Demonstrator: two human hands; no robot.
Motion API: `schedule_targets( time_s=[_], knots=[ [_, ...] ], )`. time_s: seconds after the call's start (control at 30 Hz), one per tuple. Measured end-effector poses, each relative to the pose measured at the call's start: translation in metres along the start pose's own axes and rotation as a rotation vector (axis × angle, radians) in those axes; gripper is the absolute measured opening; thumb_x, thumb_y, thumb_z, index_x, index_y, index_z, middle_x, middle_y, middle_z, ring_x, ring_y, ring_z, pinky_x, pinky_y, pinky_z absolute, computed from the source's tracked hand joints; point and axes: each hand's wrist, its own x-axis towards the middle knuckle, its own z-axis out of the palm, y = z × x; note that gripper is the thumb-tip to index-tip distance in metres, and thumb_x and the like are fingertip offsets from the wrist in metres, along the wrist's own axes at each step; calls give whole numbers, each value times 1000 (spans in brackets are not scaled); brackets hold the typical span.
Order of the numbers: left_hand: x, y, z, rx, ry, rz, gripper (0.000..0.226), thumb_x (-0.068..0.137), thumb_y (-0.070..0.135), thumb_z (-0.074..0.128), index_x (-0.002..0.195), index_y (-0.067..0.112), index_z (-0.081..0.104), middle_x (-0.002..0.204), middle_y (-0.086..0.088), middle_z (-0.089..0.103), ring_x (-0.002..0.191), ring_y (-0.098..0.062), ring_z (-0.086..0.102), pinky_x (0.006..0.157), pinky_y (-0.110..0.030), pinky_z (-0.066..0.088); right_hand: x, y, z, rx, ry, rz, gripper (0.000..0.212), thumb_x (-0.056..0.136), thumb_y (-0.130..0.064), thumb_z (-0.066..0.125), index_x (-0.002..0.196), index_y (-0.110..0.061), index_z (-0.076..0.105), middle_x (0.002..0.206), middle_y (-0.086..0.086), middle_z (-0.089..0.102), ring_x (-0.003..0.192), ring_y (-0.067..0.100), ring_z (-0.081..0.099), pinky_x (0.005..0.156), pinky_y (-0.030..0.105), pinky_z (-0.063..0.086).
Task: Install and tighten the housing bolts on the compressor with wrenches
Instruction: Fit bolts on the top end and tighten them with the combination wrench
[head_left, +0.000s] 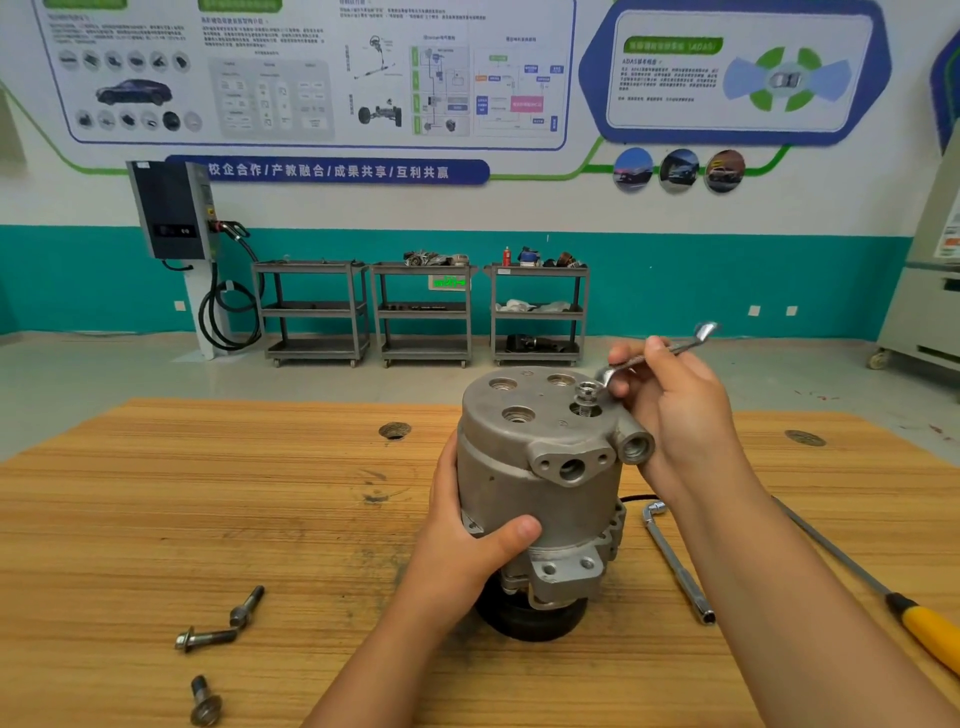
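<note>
From my seat I see the compressor standing on end near the middle of the wooden tabletop, its black pulley down against the wood and the flat end of the housing facing up. The left hand grips the housing low on its left side, thumb curled across the front; the other fingers go round the back, where I cannot see them. One bolt stands upright in the near-right hole of the top face, with some thread showing above the hole; the other three holes on that face are open. The right hand is up beside the top of the housing, its fingers pinching the shank of an offset ring wrench. The wrench's lower end is right at the bolt head, but I cannot tell whether it is seated over it; the upper end points up and away to the right. Three loose bolts lie on the tabletop to the front left, well apart from the compressor. An L-shaped socket wrench lies just right of the compressor, partly under the right forearm, and a yellow-handled screwdriver lies farther right.
</note>
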Motion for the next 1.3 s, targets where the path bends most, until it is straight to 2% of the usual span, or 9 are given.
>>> schedule_targets(
  time_s=[0.1,0.27,0.43,0.53,0.77,0.9,1.1,1.23,1.3],
  knots=[
    [0,0,0,-1,-4,1,110,44,67,85,137,56,27,136,16,54,120,-7,57,91,-25,52,-5,2,-4,57,-8,-16,13,103,-12,31,93,-10,39,61,-5,63,48,5,46,53,21,42],
    [-1,0,-1,-3,14,-6,116,44,67,85,142,48,26,134,16,55,118,-5,58,86,-20,52,-5,0,2,-27,26,-48,17,103,-14,34,88,-17,39,60,-7,64,48,7,46,53,19,45],
    [0,-1,-3,2,25,-13,112,51,57,82,146,44,24,135,14,56,117,-4,58,86,-19,52,4,-4,10,-123,42,35,19,103,-12,35,86,-17,40,56,-7,64,48,8,44,56,22,43],
    [0,1,-4,4,21,-5,116,47,63,85,146,42,26,134,15,56,118,-6,58,89,-23,52,9,-6,12,-152,42,83,17,102,-11,35,86,-16,40,55,-6,64,48,9,41,52,21,42],
    [-1,4,-1,15,6,10,108,46,64,86,137,55,30,133,20,55,120,-6,56,88,-23,53,11,-9,5,-194,46,122,14,100,-11,36,88,-15,42,56,-6,61,47,6,38,54,24,41],
    [0,4,-1,0,2,7,108,45,65,86,136,54,31,130,21,57,118,-4,58,84,-19,52,2,-5,0,-130,87,51,14,99,-9,38,87,-15,43,56,-7,63,47,5,43,50,21,43],
    [-1,3,-2,8,6,0,111,45,66,85,139,52,28,132,20,56,119,-5,57,86,-19,52,-21,6,-2,-52,192,-184,15,101,-13,37,87,-18,39,65,-4,68,52,6,49,62,25,41],
    [0,4,-1,8,2,4,103,50,53,85,137,53,29,128,24,57,115,-1,58,82,-15,51,-35,11,-5,-117,224,-285,15,101,-16,37,88,-22,41,74,-4,71,63,9,54,72,28,42],
    [0,4,0,2,2,7,101,53,48,82,138,52,28,128,25,57,115,0,58,81,-14,51,-42,13,-5,-143,230,-365,13,99,-17,39,88,-23,42,78,-3,71,69,10,56,72,24,44]
  ],
)
